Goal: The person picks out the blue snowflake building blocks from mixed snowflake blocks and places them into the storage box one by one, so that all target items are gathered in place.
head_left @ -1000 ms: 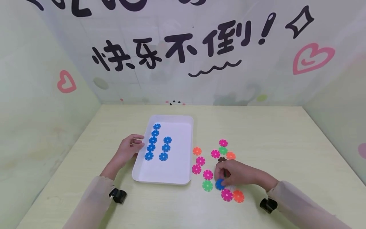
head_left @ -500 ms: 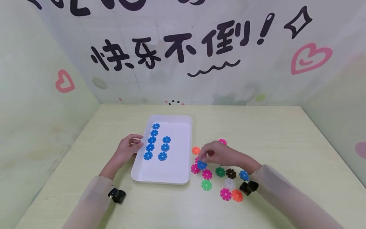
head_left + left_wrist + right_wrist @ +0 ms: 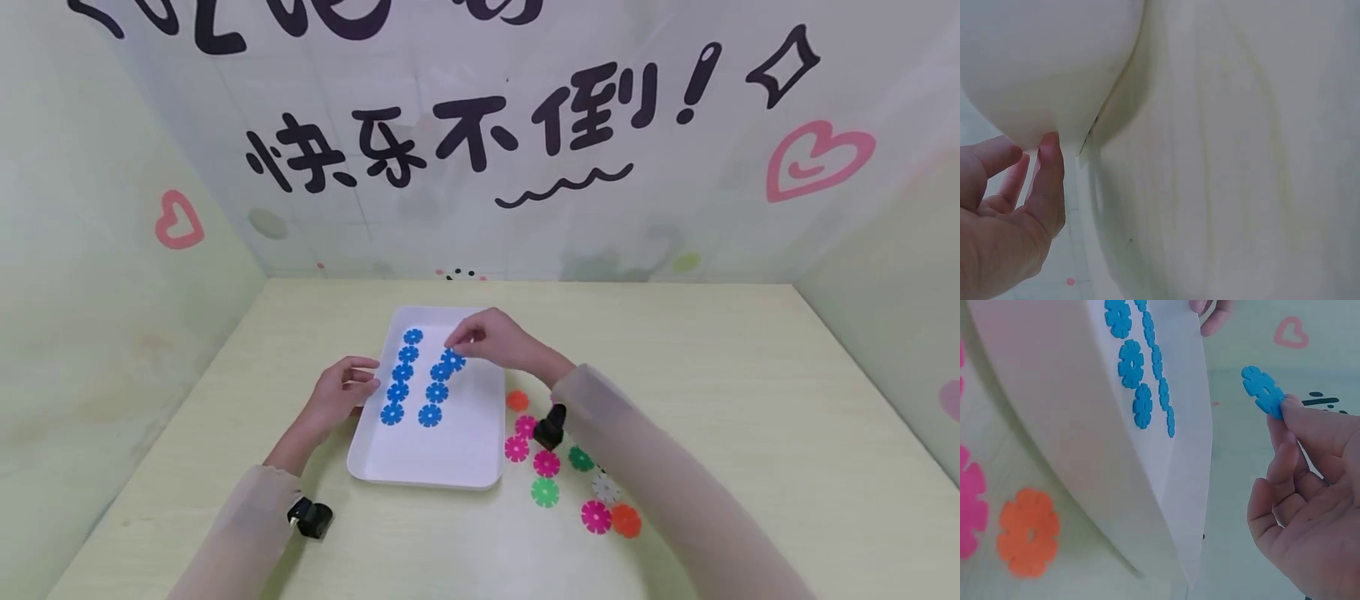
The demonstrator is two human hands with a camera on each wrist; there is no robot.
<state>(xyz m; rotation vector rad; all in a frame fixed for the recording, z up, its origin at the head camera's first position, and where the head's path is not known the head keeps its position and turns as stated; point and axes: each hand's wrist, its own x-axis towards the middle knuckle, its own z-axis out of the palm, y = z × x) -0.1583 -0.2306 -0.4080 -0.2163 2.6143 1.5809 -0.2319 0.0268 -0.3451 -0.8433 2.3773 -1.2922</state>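
My right hand (image 3: 497, 338) is over the upper part of the white tray (image 3: 457, 454), pinching a blue snowflake disc (image 3: 1262, 391) by its edge between thumb and fingertips. In the head view this disc overlaps the top end of a shorter column of blue discs (image 3: 437, 392). Along the tray's left side runs a longer column of blue discs (image 3: 397, 392). My left hand (image 3: 337, 400) holds the tray's left rim, its fingertips at the wall in the left wrist view.
Right of the tray lie loose discs: pink (image 3: 547, 463), light green (image 3: 545, 492), dark green (image 3: 581, 458), clear (image 3: 605, 488) and orange (image 3: 626, 521). My right forearm (image 3: 637, 450) covers part of them. A printed wall (image 3: 420, 225) stands behind the table.
My right hand has carried the blue disc from the loose discs on the right, up and left over the tray. The left hand has stayed at the tray's rim.
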